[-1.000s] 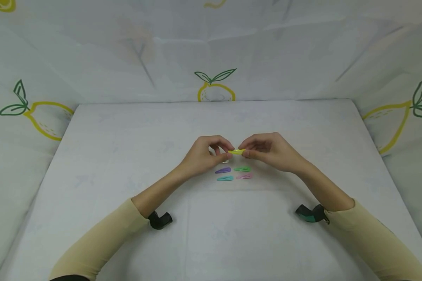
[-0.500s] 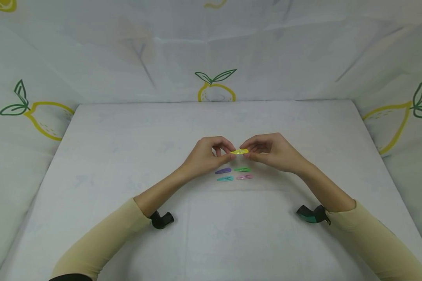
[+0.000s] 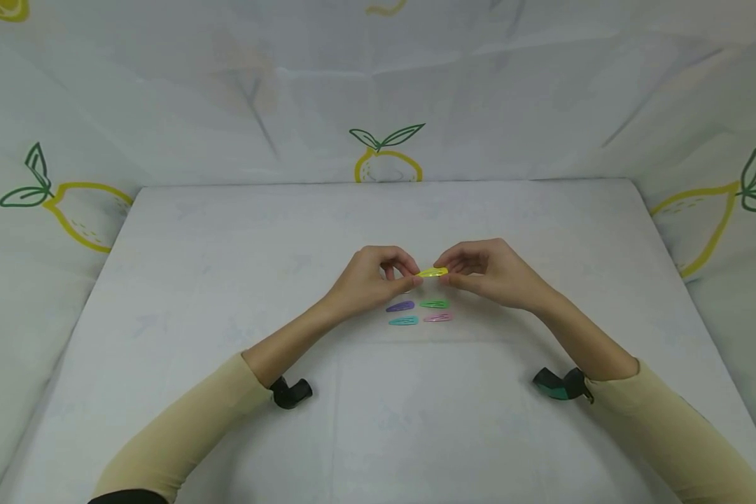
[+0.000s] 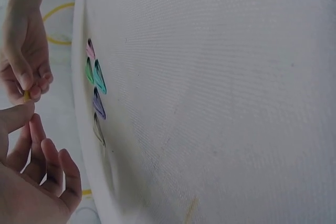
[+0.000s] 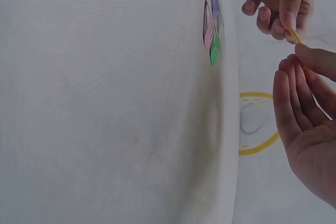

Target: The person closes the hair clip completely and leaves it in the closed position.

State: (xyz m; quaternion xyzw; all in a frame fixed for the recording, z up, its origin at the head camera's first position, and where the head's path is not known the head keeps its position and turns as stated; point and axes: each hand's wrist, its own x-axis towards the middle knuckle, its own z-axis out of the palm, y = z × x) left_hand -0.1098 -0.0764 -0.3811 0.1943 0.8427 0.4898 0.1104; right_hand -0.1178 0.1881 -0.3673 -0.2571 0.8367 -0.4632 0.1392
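A yellow snap hair clip (image 3: 432, 271) is held up above the table between both hands. My left hand (image 3: 378, 278) pinches its narrow left end between thumb and fingertips. At the wider right end, the thumb and fingers of my right hand (image 3: 488, 274) pinch it. Below the hands lie a purple hair clip (image 3: 400, 306), a green hair clip (image 3: 434, 304), a light blue hair clip (image 3: 404, 320) and a pink hair clip (image 3: 437, 317). A whitish hair clip (image 4: 98, 129) shows in the left wrist view; my left hand mostly hides it in the head view.
The white-covered table (image 3: 378, 420) reaches to a hanging white cloth (image 3: 479, 105) with lemon drawings at the back and sides. A dark wrist-worn device (image 3: 292, 394) hangs at the left sleeve, another dark device (image 3: 561, 383) at the right.
The yellow hair clip has shifted slightly to the right and more of its top shows between the fingers. Both hands have moved a little rightward. The clips on the table stay put.
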